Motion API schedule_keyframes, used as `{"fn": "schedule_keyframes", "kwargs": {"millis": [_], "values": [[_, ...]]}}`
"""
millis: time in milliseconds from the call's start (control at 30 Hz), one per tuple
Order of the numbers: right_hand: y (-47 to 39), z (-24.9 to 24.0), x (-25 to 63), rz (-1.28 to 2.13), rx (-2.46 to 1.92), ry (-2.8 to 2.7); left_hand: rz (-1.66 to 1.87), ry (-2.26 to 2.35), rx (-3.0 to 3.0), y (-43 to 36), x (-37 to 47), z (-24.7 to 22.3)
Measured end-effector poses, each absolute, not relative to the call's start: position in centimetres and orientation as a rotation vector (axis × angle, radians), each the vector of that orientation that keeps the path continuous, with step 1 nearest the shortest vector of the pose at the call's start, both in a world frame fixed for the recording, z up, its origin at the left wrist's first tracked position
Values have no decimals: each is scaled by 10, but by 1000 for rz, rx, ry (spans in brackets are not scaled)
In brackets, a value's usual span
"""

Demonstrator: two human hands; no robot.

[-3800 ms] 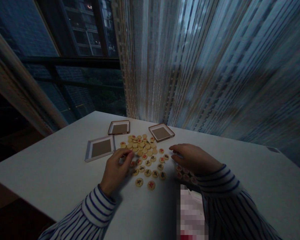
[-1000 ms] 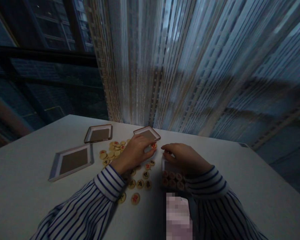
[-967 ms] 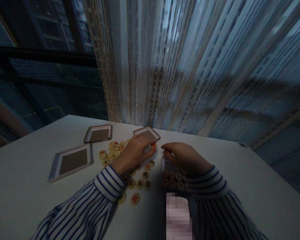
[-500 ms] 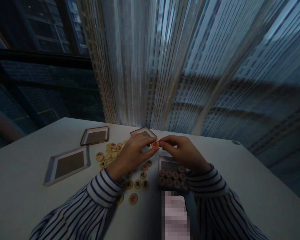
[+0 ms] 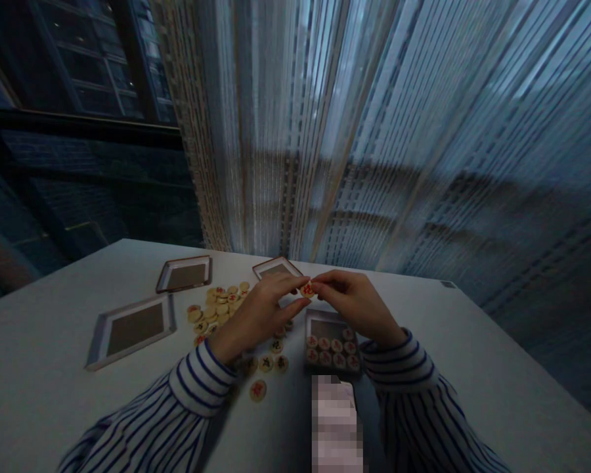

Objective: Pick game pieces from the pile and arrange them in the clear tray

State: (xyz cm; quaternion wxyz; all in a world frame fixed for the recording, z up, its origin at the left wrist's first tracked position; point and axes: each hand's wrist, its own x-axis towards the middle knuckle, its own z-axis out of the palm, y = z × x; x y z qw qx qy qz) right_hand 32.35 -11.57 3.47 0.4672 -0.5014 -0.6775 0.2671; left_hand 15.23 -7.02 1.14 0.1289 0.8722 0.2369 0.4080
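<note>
Between my two hands, above the table, is a round Chinese chess piece (image 5: 306,289) with a red character facing me. The thumb and forefinger of my left hand (image 5: 262,309) are at its lower and upper edges. My right hand (image 5: 357,302) pinches its right edge. Below my right hand stands an open box (image 5: 320,322) with rows of red-marked pieces (image 5: 325,358) at its near end. A heap of loose pieces (image 5: 221,305) lies left of my left hand, partly hidden by it. Several black-marked pieces (image 5: 266,363) and a red one (image 5: 257,390) lie nearer me.
An open tray (image 5: 135,328) and a brown-rimmed one (image 5: 184,274) stand on the left of the white table (image 5: 54,341). Another tray (image 5: 276,266) sits behind my left hand. A pixelated pinkish object (image 5: 335,427) is near me. String curtains (image 5: 285,131) hang beyond the table.
The view has shifted slightly. Both hands still hold the same piece, and it looks a little turned between the fingers. The boxes and loose pieces appear unmoved.
</note>
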Motion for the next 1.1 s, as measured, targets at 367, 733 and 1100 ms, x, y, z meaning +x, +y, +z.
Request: {"fn": "schedule_keyframes", "kwargs": {"millis": [367,733,1100], "values": [[-150,8,332,613,-1279,-1571,1179,831,2431,-101,164,-11],[-167,-31,338,362,-1294,-1637,1201,750,2159,-117,175,-48],[-166,-47,340,8,-1098,-1896,1177,691,2002,-117,169,-59]]}}
